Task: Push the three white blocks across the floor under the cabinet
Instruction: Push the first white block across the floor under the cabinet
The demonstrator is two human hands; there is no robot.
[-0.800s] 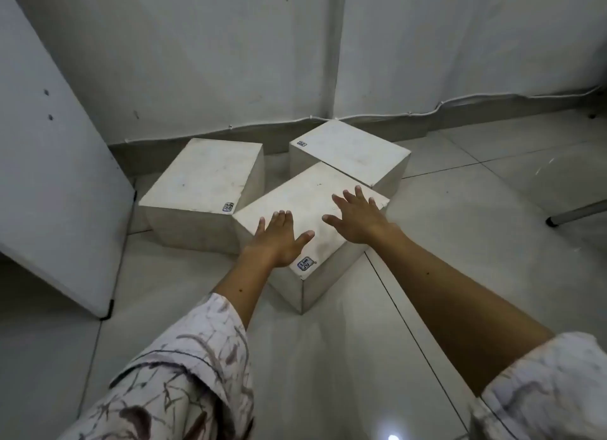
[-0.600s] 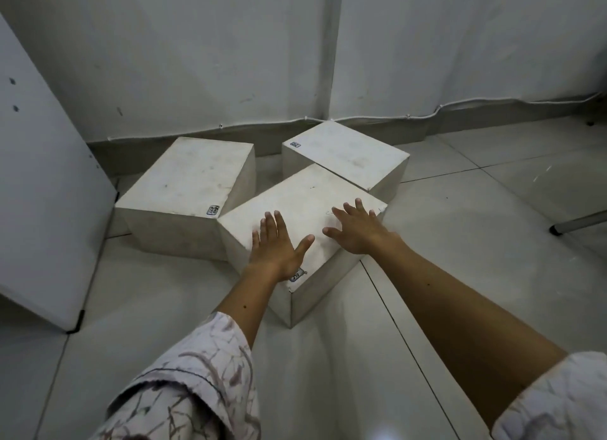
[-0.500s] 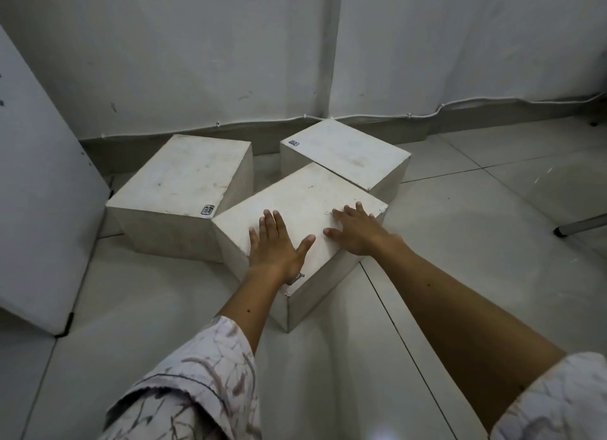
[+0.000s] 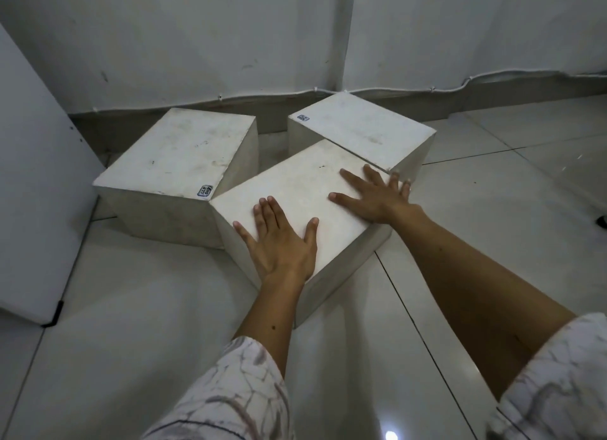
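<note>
Three white blocks sit on the tiled floor near the wall. The nearest block (image 4: 300, 189) lies at an angle, its far edge against the right block (image 4: 358, 130) and its left corner touching the left block (image 4: 177, 153). My left hand (image 4: 279, 239) lies flat on the near corner of the nearest block, fingers spread. My right hand (image 4: 377, 196) rests flat on that block's right edge, fingertips reaching the right block. Neither hand grips anything. A white cabinet panel (image 4: 36, 189) stands at the left, raised on a small black foot.
A white wall (image 4: 230, 45) with a grey skirting and a thin cable runs behind the blocks. A dark leg tip (image 4: 602, 222) pokes in at the right edge. Glossy floor tiles (image 4: 509, 209) spread to the right and in front.
The nearest block has slid left and forward with both hands on it, its corner now meeting the left block. My left hand sits nearer the block's front corner, covering its label.
</note>
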